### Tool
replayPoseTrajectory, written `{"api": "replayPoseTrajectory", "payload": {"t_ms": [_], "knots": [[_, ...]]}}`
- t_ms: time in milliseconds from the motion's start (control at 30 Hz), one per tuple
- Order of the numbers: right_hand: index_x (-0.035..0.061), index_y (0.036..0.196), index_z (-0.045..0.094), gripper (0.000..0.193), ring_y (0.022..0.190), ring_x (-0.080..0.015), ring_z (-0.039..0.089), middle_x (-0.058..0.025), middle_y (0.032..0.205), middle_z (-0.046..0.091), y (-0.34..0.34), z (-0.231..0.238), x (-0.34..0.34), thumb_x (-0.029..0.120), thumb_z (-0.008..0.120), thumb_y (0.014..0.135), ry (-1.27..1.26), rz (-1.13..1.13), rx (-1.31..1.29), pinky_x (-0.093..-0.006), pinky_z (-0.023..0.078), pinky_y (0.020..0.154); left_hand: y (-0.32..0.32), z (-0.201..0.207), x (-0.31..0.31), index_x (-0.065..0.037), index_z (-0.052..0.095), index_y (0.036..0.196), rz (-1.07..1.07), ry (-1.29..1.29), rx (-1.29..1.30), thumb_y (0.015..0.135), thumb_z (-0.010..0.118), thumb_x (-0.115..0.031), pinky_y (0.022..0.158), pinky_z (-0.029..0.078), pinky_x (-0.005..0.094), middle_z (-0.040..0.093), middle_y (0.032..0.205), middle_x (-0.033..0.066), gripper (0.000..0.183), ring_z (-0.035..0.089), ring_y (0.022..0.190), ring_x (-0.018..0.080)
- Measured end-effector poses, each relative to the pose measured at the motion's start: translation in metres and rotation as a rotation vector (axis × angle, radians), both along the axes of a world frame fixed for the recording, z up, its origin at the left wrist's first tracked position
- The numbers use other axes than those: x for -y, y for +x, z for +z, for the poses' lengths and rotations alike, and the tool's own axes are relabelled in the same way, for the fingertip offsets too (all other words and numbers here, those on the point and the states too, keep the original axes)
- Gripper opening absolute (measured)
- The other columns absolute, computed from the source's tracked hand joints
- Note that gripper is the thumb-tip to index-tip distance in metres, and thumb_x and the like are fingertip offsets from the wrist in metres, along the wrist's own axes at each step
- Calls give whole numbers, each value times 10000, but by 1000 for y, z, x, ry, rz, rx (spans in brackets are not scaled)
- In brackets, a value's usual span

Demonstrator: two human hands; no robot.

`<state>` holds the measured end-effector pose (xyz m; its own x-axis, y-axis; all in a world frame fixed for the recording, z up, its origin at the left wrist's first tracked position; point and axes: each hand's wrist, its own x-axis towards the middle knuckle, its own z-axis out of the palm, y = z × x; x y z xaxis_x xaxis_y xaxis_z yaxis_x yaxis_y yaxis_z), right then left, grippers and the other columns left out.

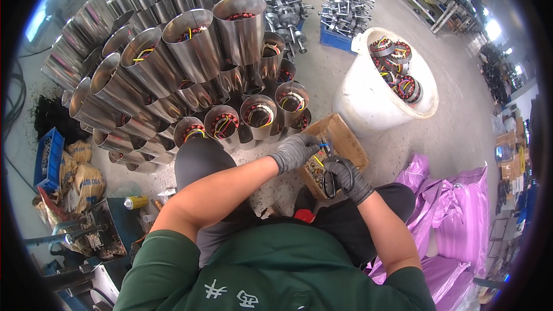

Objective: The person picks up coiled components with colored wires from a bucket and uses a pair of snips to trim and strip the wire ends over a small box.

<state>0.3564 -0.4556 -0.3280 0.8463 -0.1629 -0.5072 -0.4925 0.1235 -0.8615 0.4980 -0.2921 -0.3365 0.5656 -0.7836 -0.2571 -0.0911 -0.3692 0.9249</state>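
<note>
My left hand (295, 153), in a grey glove, is closed over the left side of a brown box (349, 145). Its fingertips pinch a short blue wire-like piece (324, 145). My gloved right hand (347, 177) grips black-handled scissors (329, 186), whose blades point up toward the blue piece. Whether the blades touch it is too small to tell. A yellow wire piece (318, 161) shows just below, among small scraps inside the box, which stands on the floor between my knees.
Stacked steel cylinders (193, 46), several with wound stators inside, rise ahead on the left. A white bin (363, 95) of stators stands ahead right. Beyond it, a blue crate (337, 40) carries metal rotors. Purple sacks (461, 213) lie to my right; a spray can (136, 202) lies left.
</note>
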Motion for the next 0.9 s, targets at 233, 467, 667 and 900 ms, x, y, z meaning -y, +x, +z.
{"api": "replayPoseTrajectory", "payload": {"t_ms": [233, 467, 667, 900], "knots": [[18, 853, 614, 178, 358, -205, 515, -63, 521, 550, 7, -14, 22, 196, 619, 871, 171, -306, -11, -321, 433, 351, 7, -19, 3, -20, 663, 1037, 117, -8, -251, 982, 592, -176, 560, 556, 293, 624, 784, 42, 180, 598, 630, 117], [43, 1178, 435, 471, 396, -198, 546, -101, 655, 597, 21, -13, 61, 17, 686, 780, -190, -190, 29, -322, 420, 335, 21, 42, -30, 20, 674, 1091, 265, -217, -650, 881, 622, -64, 734, 527, 242, 681, 883, 39, 232, 635, 776, 92], [9, 1286, 503, 566, 608, -140, 596, -96, 770, 658, 33, 79, 85, 131, 768, 800, -757, 137, 2, -303, 479, 525, 25, 92, -80, -10, 683, 1123, 350, -311, -217, 899, 672, -115, 694, 494, 226, 657, 826, 19, 247, 594, 740, 79], [11, 1168, 582, 351, 600, -220, 671, -96, 783, 711, -28, -15, 176, 197, 682, 888, -1190, 537, 30, -311, 507, 525, 32, 113, -121, -8, 672, 1014, 488, -574, -413, 957, 601, -125, 584, 460, 202, 664, 782, 1, 148, 580, 631, 60]]}}
